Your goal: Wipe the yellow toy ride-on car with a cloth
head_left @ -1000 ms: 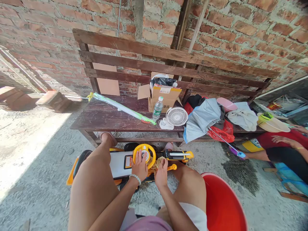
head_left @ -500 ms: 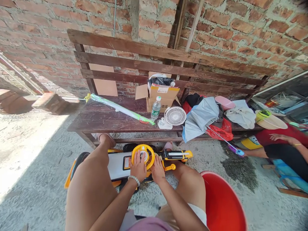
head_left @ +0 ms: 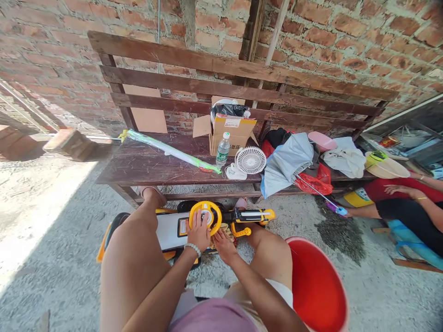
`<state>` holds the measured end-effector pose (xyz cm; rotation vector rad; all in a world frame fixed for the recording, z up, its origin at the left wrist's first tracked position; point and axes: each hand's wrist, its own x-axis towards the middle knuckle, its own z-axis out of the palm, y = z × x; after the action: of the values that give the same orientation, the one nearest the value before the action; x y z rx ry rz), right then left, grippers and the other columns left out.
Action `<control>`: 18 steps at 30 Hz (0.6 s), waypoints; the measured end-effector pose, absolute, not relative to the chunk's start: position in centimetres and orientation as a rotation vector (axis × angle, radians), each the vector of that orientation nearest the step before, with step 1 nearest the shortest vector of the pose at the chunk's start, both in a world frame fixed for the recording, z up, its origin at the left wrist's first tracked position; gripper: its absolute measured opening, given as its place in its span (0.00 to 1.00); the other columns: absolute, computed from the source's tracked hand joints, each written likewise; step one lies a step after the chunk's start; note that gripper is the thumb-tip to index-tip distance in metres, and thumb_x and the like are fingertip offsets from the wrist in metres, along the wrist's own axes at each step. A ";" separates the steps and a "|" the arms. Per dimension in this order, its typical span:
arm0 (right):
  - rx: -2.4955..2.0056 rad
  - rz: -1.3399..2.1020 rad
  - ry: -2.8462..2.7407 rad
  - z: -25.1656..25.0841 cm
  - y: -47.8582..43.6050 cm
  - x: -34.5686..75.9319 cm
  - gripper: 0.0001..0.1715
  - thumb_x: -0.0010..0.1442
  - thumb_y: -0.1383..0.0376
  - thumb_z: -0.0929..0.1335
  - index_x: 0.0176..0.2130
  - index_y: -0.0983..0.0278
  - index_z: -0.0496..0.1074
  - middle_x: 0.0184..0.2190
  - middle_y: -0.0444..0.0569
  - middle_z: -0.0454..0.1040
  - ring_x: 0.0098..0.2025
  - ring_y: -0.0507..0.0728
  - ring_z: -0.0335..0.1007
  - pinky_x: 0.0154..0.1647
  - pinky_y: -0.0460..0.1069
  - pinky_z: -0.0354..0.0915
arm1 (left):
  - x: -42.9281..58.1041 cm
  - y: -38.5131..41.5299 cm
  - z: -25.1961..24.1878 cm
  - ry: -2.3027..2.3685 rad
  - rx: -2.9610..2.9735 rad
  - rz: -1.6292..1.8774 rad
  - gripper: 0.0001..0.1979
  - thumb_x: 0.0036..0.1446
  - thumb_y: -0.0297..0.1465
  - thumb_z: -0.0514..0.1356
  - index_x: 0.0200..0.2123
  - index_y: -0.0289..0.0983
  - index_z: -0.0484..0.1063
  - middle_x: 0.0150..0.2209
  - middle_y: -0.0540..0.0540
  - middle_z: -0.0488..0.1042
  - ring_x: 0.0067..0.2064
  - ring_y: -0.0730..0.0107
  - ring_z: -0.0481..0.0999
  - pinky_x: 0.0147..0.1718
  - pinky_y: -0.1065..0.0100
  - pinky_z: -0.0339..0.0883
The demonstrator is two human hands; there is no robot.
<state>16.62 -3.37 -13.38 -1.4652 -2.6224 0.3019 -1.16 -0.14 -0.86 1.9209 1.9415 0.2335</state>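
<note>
The right hand (head_left: 224, 247) slid left, open beside the yellow wheel (head_left: 212, 220) the left hand (head_left: 198, 231) clamps.

Your left hand (head_left: 198, 232) hides the hub of the yellow toy steering wheel (head_left: 204, 206), your right hand (head_left: 224, 246) half covers a tan scrap (head_left: 224, 230) too small to name, your left thigh (head_left: 133, 240) blocks much of the ride-on toy (head_left: 169, 233), and the red tub (head_left: 316, 286) runs out of your view at the bottom.

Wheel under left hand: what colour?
The wheel has a yellow rim and a pale hub; head view.
</note>
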 end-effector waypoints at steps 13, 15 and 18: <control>-1.503 0.210 -2.546 -8.6 2.6 14.7 0.40 0.68 0.70 0.64 0.76 0.65 0.65 0.76 0.59 0.66 0.79 0.65 0.57 0.80 0.64 0.55 | -1.8 -0.2 -1.1 1.906 1.902 0.266 0.37 0.66 0.29 0.54 0.78 0.40 0.63 0.83 0.39 0.49 0.83 0.48 0.47 0.77 0.36 0.47; -1.400 0.275 -2.550 -8.5 3.5 14.2 0.41 0.68 0.68 0.65 0.77 0.63 0.65 0.75 0.55 0.68 0.79 0.63 0.57 0.80 0.61 0.55 | -1.7 -0.3 -1.2 1.920 1.906 0.256 0.37 0.66 0.29 0.55 0.78 0.40 0.63 0.83 0.38 0.49 0.83 0.47 0.47 0.77 0.35 0.46; -1.467 0.387 -2.370 -8.5 4.1 13.1 0.42 0.63 0.64 0.69 0.74 0.61 0.69 0.73 0.52 0.71 0.78 0.65 0.57 0.78 0.60 0.58 | -1.4 -0.5 -1.3 1.945 1.931 0.246 0.37 0.66 0.29 0.55 0.78 0.39 0.62 0.83 0.37 0.48 0.83 0.45 0.47 0.77 0.34 0.45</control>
<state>13.07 4.11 -8.47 -1.4674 -2.3698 0.3870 -1.36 -0.53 -1.25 1.9307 1.9453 0.2460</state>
